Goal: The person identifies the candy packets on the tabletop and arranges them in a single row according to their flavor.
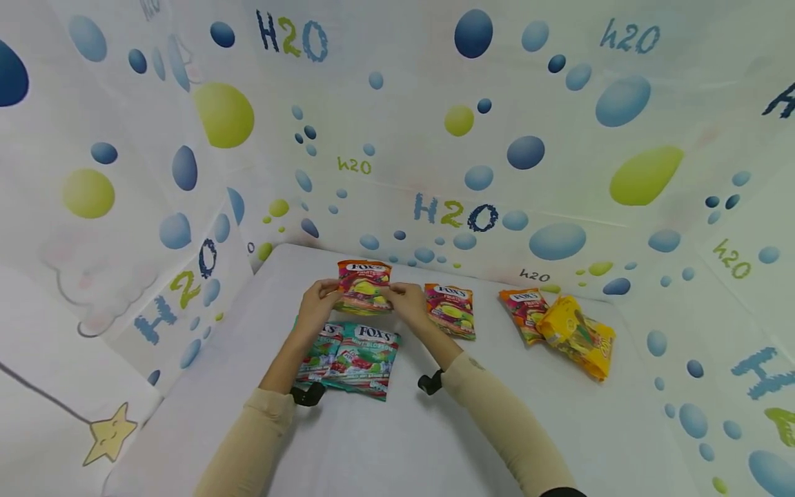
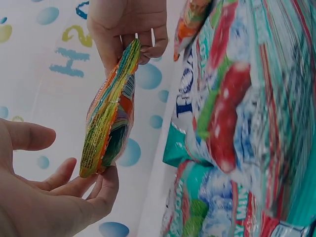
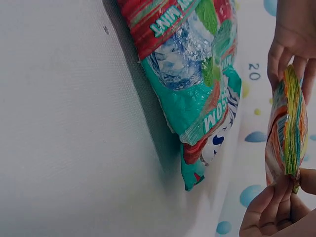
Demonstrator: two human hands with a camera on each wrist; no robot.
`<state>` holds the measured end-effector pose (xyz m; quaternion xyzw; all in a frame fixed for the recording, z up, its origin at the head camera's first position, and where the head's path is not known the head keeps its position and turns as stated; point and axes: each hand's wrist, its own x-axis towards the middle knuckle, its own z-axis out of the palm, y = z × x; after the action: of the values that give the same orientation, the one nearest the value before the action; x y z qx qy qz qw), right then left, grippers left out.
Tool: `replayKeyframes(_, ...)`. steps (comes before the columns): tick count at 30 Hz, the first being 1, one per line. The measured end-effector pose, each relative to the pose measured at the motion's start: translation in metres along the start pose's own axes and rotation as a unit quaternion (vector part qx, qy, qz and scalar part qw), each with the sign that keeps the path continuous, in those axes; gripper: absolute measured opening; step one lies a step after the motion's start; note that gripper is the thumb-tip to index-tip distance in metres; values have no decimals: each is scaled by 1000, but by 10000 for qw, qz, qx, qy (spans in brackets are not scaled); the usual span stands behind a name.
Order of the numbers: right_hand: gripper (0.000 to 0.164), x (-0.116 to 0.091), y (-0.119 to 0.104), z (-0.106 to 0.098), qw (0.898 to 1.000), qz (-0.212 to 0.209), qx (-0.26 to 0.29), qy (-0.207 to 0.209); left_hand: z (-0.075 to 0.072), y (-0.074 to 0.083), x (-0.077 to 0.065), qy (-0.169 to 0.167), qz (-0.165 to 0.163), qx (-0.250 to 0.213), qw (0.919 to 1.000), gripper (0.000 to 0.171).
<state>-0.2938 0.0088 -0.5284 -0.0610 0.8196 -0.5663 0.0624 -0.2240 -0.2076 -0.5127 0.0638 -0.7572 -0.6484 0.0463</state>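
Note:
Both hands hold up a red-orange FOX'S candy bag above the back of the white table. My left hand has its fingers bent against one side of the bag; in the left wrist view its thumb stands off the wrapper. The right hand pinches the opposite side between thumb and fingers. Seen edge-on in the right wrist view, the bag shows its yellow-green seam. Below the hands lie two green FOX'S candy bags, side by side, the left one partly hidden by the left forearm.
Another red-orange candy bag lies just right of the right hand. Farther right, a yellow packet overlaps a red-orange bag. A patterned curtain with H2O lettering surrounds the white table.

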Motion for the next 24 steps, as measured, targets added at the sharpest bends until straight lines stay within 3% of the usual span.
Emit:
replayKeyframes(4,31,-7,-2,-6,9996,-158,216,22,3,6,-6,-61,55,1,10000,48)
replayKeyframes(16,39,-35,-8,-23,9985,-463,209,211,14,16,-22,-200,-9,99,9998,50)
replayKeyframes(24,38,-50,-6,-32,9977,-571,235,293,19,21,-35,-237,124,97,9996,48)
